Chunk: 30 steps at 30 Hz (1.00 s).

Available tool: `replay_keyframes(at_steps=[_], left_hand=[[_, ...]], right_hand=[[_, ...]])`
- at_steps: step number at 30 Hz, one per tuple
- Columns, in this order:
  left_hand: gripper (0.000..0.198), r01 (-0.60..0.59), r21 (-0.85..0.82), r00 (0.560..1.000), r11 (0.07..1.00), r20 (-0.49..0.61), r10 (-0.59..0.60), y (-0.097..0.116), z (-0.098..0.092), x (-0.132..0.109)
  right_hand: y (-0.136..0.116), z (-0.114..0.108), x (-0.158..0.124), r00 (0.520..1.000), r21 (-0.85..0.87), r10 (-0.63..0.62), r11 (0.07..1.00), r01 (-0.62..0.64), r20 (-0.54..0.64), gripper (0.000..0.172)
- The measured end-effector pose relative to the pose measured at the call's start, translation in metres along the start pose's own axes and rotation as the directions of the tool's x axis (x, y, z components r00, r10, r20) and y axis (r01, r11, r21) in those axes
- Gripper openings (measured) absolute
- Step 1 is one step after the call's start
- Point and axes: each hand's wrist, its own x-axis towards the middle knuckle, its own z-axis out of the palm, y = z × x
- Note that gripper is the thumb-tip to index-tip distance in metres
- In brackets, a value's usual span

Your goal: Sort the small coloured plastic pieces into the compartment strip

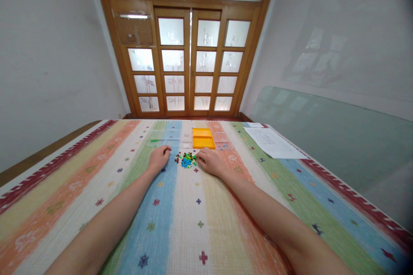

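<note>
A heap of small coloured pieces [186, 161], blue, green, yellow, white and dark red, lies on the striped tablecloth between my hands. At its right edge is my right hand [209, 160], fingers bent down onto the pieces; what the fingertips pinch, if anything, is too small to make out. Left of the heap rests my left hand [159, 157], its fingers curled together and apart from the pieces. Just beyond stands an open yellow box [204, 142]. Clear plastic trays flank it: the left tray [171, 142] holds some green pieces, the right tray [222, 141] a few blue ones.
Printed white sheets [274, 142] lie on the right part of the striped tablecloth [187, 232]. A pale green glass panel [322, 133] leans by the right wall. Wooden doors with frosted panes [190, 64] stand beyond the table's far edge.
</note>
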Motion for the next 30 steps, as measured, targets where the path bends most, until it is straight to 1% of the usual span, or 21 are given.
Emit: replay_keyframes(at_steps=[1, 3, 6, 10, 14, 17, 21, 26, 28, 30], left_hand=[[0.017, -0.046, 0.050, 0.999, 0.998, 0.024, 0.045, 0.004, 0.000, -0.002], [0.020, -0.159, 0.153, 0.983, 0.975, 0.117, 0.142, 0.012, 0.002, -0.007], [0.022, -0.307, 0.235, 0.932, 0.922, 0.272, 0.241, 0.026, 0.007, -0.016], [0.022, -0.401, 0.253, 0.885, 0.880, 0.354, 0.302, 0.039, 0.012, -0.024], [0.022, -0.442, 0.269, 0.861, 0.856, 0.397, 0.319, 0.045, 0.012, -0.025], [0.022, -0.447, 0.281, 0.856, 0.849, 0.411, 0.315, 0.047, 0.011, -0.025], [0.022, -0.436, 0.254, 0.861, 0.863, 0.398, 0.317, 0.052, 0.013, -0.027], [0.023, -0.481, 0.198, 0.821, 0.854, 0.444, 0.359, 0.057, 0.013, -0.029], [0.023, -0.471, 0.195, 0.827, 0.860, 0.437, 0.354, 0.056, 0.011, -0.028], [0.022, -0.444, 0.200, 0.846, 0.873, 0.415, 0.336, 0.054, 0.008, -0.026]], right_hand=[[-0.004, 0.000, 0.000, 1.000, 0.021, -0.024, 0.999, 0.024, 0.020, 0.009], [-0.012, -0.001, 0.000, 0.995, 0.065, -0.081, 0.995, 0.077, 0.056, 0.006], [-0.021, -0.002, 0.000, 0.988, 0.100, -0.134, 0.987, 0.126, 0.080, 0.008], [-0.022, -0.001, 0.000, 0.982, 0.107, -0.163, 0.982, 0.153, 0.091, 0.011], [-0.019, 0.001, 0.000, 0.980, 0.110, -0.175, 0.980, 0.165, 0.096, 0.011], [-0.018, 0.002, -0.001, 0.980, 0.110, -0.169, 0.981, 0.157, 0.103, 0.010], [-0.020, 0.006, 0.000, 0.983, 0.122, -0.153, 0.983, 0.140, 0.102, 0.008], [-0.023, 0.007, 0.001, 0.985, 0.122, -0.141, 0.984, 0.128, 0.101, 0.008], [-0.022, 0.005, 0.001, 0.986, 0.128, -0.134, 0.984, 0.121, 0.099, 0.009], [-0.022, 0.002, 0.001, 0.986, 0.131, -0.136, 0.984, 0.123, 0.097, 0.010]])
